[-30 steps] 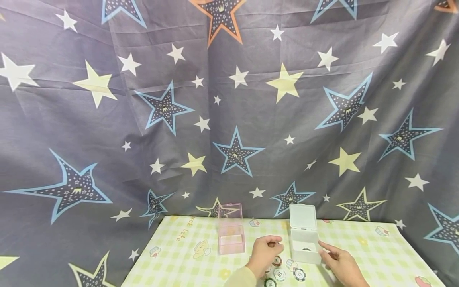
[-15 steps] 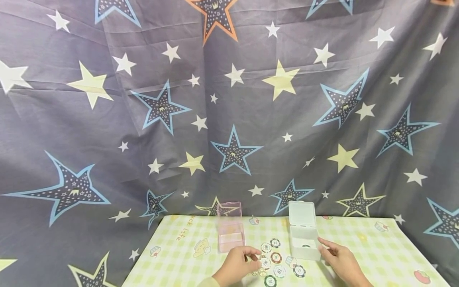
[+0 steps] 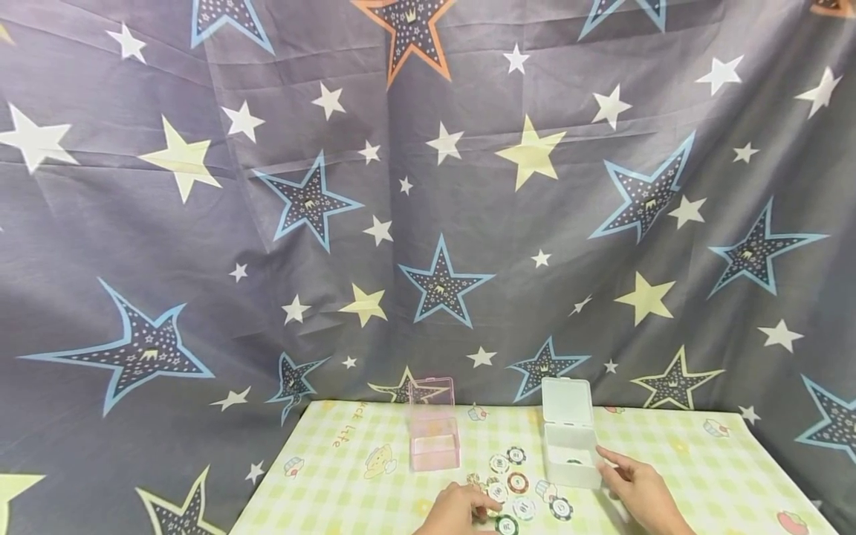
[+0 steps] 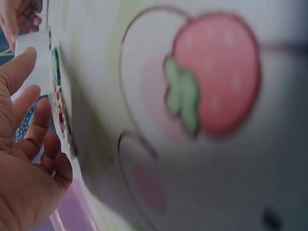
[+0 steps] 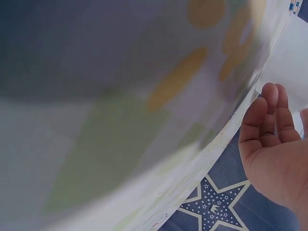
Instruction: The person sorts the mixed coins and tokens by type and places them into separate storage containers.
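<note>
My left hand (image 3: pixel 460 509) is low over the near left side of a group of poker chips, its fingertips close to a white chip (image 3: pixel 496 492). In the left wrist view, that hand (image 4: pixel 31 154) has loosely bent, spread fingers with nothing between them. A red chip (image 3: pixel 518 483), a green one (image 3: pixel 507 525) and several others lie flat on the cloth. My right hand (image 3: pixel 637 487) touches the right side of an open white box (image 3: pixel 574 475) with its fingertips. A chip (image 3: pixel 573 462) shows inside this box. The right wrist view has its fingers (image 5: pixel 252 122) beside the white wall.
An open pink see-through box (image 3: pixel 435 462) stands left of the chips, lid raised. Under everything is a green checked tablecloth (image 3: pixel 709 475) with printed cupcakes and strawberries. A grey star-patterned curtain (image 3: pixel 468 208) hangs behind the table's far edge.
My left hand has moved from beside the white box leftward and then nearer to me, uncovering several chips. My right hand stays at the box's side.
</note>
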Demonstrator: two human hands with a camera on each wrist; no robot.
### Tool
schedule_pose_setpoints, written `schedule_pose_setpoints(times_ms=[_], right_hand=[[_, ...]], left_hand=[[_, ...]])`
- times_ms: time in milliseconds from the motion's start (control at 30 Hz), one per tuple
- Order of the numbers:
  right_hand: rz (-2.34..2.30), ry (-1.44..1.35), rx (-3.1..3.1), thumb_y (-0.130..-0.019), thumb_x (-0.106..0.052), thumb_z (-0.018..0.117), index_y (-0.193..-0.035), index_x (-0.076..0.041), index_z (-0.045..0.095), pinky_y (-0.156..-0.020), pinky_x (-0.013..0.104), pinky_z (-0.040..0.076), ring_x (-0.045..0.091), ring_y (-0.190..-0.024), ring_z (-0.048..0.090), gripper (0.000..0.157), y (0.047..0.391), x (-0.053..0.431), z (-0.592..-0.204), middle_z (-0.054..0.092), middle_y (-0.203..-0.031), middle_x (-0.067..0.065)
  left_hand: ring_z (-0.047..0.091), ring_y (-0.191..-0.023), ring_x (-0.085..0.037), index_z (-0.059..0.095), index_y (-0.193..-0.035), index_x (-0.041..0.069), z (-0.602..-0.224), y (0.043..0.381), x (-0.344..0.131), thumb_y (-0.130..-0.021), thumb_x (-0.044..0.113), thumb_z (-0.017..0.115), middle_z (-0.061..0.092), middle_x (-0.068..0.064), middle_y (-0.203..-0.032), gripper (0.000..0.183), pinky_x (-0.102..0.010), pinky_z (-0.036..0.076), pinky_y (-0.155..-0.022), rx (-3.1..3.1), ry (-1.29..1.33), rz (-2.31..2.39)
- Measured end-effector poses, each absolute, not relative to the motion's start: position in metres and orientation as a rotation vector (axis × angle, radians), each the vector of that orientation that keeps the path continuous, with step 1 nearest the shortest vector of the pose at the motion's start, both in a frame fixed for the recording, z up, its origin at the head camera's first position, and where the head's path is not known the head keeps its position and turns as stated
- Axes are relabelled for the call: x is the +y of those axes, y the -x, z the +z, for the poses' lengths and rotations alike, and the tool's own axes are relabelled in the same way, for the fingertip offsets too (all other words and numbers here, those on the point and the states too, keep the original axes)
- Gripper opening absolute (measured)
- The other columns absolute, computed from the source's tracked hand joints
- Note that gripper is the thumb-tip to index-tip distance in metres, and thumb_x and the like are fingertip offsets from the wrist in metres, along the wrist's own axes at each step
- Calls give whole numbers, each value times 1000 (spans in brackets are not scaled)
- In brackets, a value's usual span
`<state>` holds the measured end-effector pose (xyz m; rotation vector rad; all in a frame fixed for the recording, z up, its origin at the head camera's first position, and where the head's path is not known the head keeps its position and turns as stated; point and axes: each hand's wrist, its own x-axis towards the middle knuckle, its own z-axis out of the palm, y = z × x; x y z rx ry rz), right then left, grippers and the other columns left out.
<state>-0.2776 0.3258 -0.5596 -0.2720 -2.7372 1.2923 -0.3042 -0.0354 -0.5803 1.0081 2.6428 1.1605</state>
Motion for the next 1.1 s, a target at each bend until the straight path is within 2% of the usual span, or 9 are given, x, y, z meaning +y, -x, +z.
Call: schedule_pose_setpoints(times_ms=[233, 367, 533, 700, 833, 1100], right_hand=[[1283, 280, -2738, -106, -37, 66, -146, -5, 64, -71, 37, 61, 17, -76, 76, 51, 279, 324, -560, 81, -108, 21], [1277, 280, -2752, -106, -42, 66, -146, -4, 64, -71, 40, 61, 18, -75, 75, 55, 279, 324, -560, 81, -106, 19], [1259, 281, -2754, -106, -41, 65, -145, -4, 64, -70, 39, 60, 17, -75, 73, 54, 279, 324, -559, 82, -102, 15], [1245, 284, -2755, -107, -38, 65, -145, -4, 65, -70, 38, 59, 16, -73, 71, 51, 279, 324, -559, 81, -91, 7], [1227, 291, -2760, -107, -37, 64, -145, -5, 65, -72, 39, 59, 14, -73, 70, 50, 279, 324, -560, 80, -88, 4], [1216, 290, -2769, -106, -41, 65, -145, -4, 65, -74, 43, 60, 14, -71, 68, 53, 279, 324, -560, 80, -87, 3]], left_hand=[[36, -64, 1, 86, -109, 28, -588, 304, -21, -80, 10, 87, 62, 13, -73, 34, -17, 34, -68, 2781, -923, 989], [35, -64, -1, 86, -110, 31, -590, 304, -17, -77, 16, 90, 55, 17, -71, 36, -18, 32, -66, 2855, -900, 893], [36, -66, -2, 85, -111, 35, -592, 306, -15, -72, 25, 94, 51, 19, -70, 41, -21, 32, -66, 2924, -896, 793], [37, -66, -2, 84, -112, 38, -594, 309, -15, -71, 29, 95, 51, 19, -69, 43, -22, 33, -65, 2939, -893, 745], [38, -67, -4, 84, -113, 39, -595, 311, -14, -72, 30, 95, 52, 18, -70, 43, -25, 34, -65, 2905, -860, 760], [39, -67, -8, 86, -103, 39, -594, 307, -12, -82, 25, 85, 51, 14, -69, 25, -28, 35, -66, 2886, -804, 844]])
